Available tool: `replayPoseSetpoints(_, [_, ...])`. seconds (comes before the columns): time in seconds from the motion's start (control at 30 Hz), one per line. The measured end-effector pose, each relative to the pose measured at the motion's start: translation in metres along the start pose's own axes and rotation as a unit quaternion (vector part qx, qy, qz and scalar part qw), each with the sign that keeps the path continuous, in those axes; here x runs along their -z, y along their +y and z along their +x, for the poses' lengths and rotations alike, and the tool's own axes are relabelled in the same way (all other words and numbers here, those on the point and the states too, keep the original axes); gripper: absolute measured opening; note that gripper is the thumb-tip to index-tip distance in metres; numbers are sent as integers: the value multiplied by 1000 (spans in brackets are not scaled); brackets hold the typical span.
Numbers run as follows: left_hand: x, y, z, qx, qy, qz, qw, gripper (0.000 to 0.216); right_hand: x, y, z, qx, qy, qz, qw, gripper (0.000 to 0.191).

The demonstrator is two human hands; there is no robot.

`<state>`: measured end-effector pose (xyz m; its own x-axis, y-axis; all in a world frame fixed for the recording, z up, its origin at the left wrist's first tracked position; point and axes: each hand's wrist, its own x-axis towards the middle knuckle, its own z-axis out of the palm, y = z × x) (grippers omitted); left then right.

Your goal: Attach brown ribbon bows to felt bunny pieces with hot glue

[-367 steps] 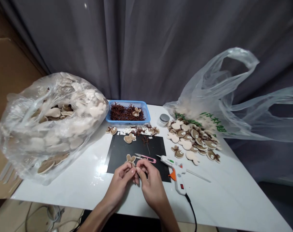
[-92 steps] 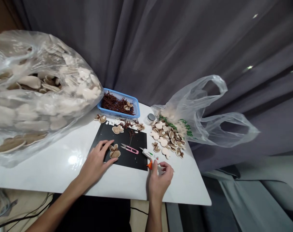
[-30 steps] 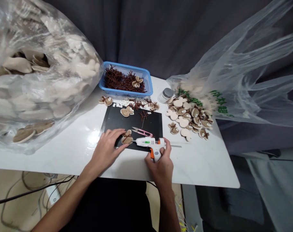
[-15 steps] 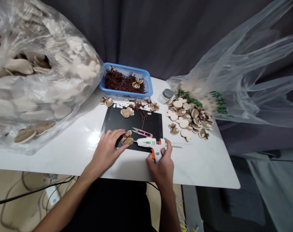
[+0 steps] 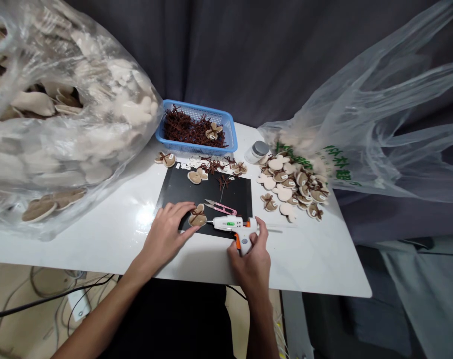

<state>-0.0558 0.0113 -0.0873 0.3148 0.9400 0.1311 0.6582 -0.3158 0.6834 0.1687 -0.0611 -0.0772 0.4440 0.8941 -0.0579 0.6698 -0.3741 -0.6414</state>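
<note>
Between the thumb and fingers of my left hand (image 5: 171, 227) is a brown felt bunny-shaped piece (image 5: 198, 218) with a dark brown bow, at the near side of a black mat (image 5: 174, 189). My right hand (image 5: 253, 254) is wrapped around the handle of a white glue gun (image 5: 228, 224) with an orange trigger. The gun's nozzle points left, and its tip is at the felt piece's right side. Pink thread snips (image 5: 226, 208) lie on the mat just beyond the gun. Another felt piece (image 5: 197, 175) and a brown bow (image 5: 223, 182) lie farther up the mat.
A blue basket (image 5: 196, 147) of brown bows stands at the back. A large clear bag (image 5: 99, 144) of felt pieces fills the left. On the right are a jar (image 5: 256, 151), a pile of felt pieces (image 5: 286, 182) and a plastic bag (image 5: 346, 134) with green print.
The whole view has shifted slightly, with things appearing a little lower. My left hand keeps the felt piece pinched, and the glue gun's tip stays at it.
</note>
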Motion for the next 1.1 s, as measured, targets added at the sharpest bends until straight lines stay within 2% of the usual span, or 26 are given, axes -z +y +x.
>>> replayPoseSetpoints(0.37, [1, 2, 0, 8, -3, -2, 1000, 40, -1, 1, 0, -5, 11, -3, 1000, 81])
replayPoseSetpoints(0.53, [1, 0, 0, 3, 0, 2, 1000, 42, -11, 10, -6, -35, 55, -39, 997, 84])
replayPoseSetpoints(0.8, [0, 0, 0, 9, 7, 4, 1000, 39, -22, 12, -19, -24, 113, -60, 992, 83])
replayPoseSetpoints(1.1, [0, 1, 0, 7, 7, 6, 1000, 37, -25, 13, -20, -18, 124, -43, 991, 82])
